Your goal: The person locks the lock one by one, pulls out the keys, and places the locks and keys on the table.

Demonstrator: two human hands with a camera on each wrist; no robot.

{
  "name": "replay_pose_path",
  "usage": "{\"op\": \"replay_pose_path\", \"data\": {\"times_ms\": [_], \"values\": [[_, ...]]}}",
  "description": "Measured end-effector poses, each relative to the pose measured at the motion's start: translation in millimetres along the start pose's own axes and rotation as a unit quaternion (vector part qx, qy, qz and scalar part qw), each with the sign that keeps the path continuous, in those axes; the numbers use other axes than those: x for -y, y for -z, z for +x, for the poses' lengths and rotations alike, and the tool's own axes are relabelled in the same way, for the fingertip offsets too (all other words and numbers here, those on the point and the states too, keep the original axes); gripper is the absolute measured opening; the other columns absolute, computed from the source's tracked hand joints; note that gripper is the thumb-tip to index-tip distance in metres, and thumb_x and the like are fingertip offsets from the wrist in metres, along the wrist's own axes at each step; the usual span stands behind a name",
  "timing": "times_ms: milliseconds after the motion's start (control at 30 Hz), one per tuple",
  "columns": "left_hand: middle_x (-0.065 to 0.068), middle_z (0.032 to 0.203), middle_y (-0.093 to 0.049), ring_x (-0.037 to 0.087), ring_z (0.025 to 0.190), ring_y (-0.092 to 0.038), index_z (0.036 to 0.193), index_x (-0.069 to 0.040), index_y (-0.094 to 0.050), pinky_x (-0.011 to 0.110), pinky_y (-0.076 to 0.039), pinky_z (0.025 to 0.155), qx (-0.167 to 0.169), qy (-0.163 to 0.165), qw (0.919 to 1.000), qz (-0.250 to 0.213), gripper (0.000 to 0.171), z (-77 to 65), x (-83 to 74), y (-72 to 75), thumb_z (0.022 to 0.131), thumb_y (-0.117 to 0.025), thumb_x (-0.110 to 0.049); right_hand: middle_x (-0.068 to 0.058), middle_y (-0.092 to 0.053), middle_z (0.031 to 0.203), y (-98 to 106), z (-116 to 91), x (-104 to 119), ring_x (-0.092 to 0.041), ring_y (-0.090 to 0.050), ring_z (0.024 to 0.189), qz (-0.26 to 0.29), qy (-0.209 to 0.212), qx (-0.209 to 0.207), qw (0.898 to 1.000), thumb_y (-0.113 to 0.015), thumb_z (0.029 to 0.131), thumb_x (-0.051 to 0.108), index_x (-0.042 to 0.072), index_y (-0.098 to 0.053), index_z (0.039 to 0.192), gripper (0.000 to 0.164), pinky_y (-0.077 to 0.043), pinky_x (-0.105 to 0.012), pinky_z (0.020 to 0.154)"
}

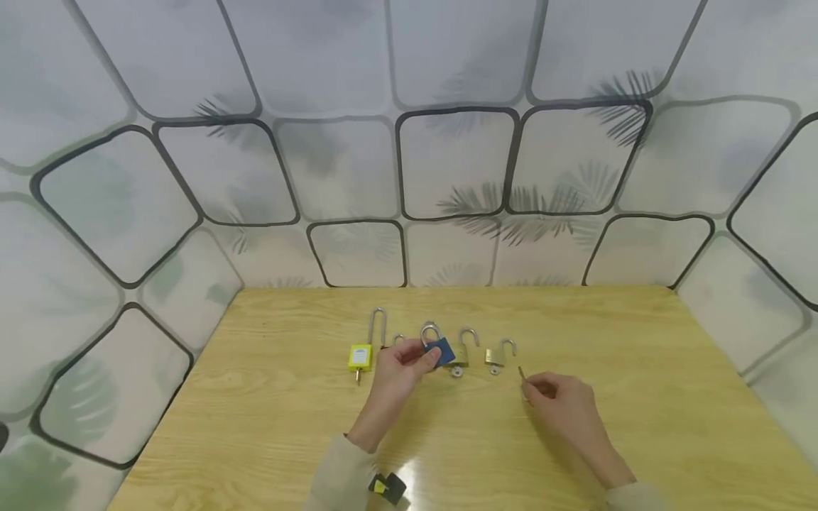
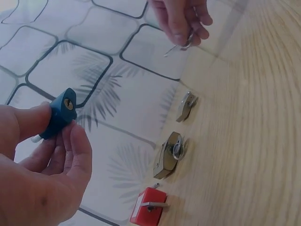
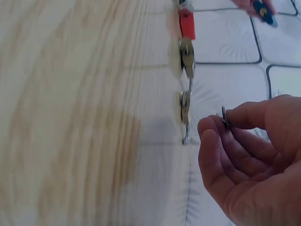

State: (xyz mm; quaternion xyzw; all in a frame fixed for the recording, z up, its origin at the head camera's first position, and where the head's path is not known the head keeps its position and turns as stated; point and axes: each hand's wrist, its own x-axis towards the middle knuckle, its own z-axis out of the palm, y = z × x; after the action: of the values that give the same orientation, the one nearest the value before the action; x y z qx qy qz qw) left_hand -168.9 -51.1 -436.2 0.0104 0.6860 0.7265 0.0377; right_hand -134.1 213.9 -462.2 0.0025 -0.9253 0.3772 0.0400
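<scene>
My left hand [image 1: 401, 372] holds a blue padlock [image 1: 442, 353] between thumb and fingers, above the table. Its metal shackle points up and away in the head view. In the left wrist view the keyhole [image 2: 68, 103] on the padlock's underside shows with nothing in it. Off to the right, my right hand [image 1: 565, 410] pinches a small key [image 1: 522, 375] by its ring end, the shaft sticking out past the fingertips. Nearest to that hand stand two brass padlocks [image 1: 494, 356] with raised, swung-out shackles and keys in their bottoms.
Left of the hands lies a yellow padlock [image 1: 361, 356] with a long shackle and a key in it. A red padlock [image 2: 148, 207] with a key is mostly hidden behind my left hand in the head view. A black-and-yellow object [image 1: 387, 487] lies by the left sleeve.
</scene>
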Motion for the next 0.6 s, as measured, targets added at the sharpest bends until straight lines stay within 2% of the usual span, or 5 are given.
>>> {"op": "replay_pose_path", "data": {"times_ms": [100,300,467,600], "values": [[0.020,0.103,-0.070,0.018,0.086,-0.067,0.109,0.006,-0.069,0.020,-0.056,0.070,-0.006,0.002,1.0000,0.003,0.027,-1.2,-0.5,4.2,0.087,-0.073,-0.010,-0.012,-0.076,0.084,7,6,-12,-0.020,-0.068,0.072,-0.013,-0.021,-0.012,1.000,-0.066,0.091,0.019,0.001,-0.073,0.099,0.021,-0.058,-0.039,0.059],[0.016,0.101,-0.071,0.017,0.085,-0.066,0.108,0.005,-0.069,0.028,-0.056,0.072,0.001,0.016,0.9998,0.009,0.027,-2.6,-0.2,10.1,0.087,-0.073,-0.011,-0.014,-0.076,0.083,16,13,-29,-0.023,-0.068,0.072,-0.035,-0.046,-0.019,0.998,-0.069,0.087,0.020,0.003,-0.073,0.093,0.018,-0.055,-0.040,0.059],[0.019,0.106,-0.070,0.018,0.086,-0.067,0.110,0.005,-0.069,0.028,-0.057,0.073,-0.005,0.016,0.9998,0.010,0.027,-2.6,-2.3,13.6,0.088,-0.072,-0.010,-0.016,-0.075,0.080,15,19,-33,-0.023,-0.067,0.069,-0.031,-0.055,-0.011,0.998,-0.071,0.085,0.019,0.000,-0.073,0.090,0.019,-0.054,-0.036,0.055],[0.017,0.103,-0.071,0.015,0.080,-0.065,0.109,0.005,-0.069,0.029,-0.057,0.071,-0.004,0.012,0.9998,0.016,0.025,-2.1,-2.5,15.4,0.088,-0.072,-0.009,-0.013,-0.074,0.076,13,23,-33,-0.019,-0.065,0.063,-0.030,-0.061,-0.007,0.998,-0.069,0.086,0.017,-0.002,-0.072,0.089,0.019,-0.052,-0.032,0.050]]}}
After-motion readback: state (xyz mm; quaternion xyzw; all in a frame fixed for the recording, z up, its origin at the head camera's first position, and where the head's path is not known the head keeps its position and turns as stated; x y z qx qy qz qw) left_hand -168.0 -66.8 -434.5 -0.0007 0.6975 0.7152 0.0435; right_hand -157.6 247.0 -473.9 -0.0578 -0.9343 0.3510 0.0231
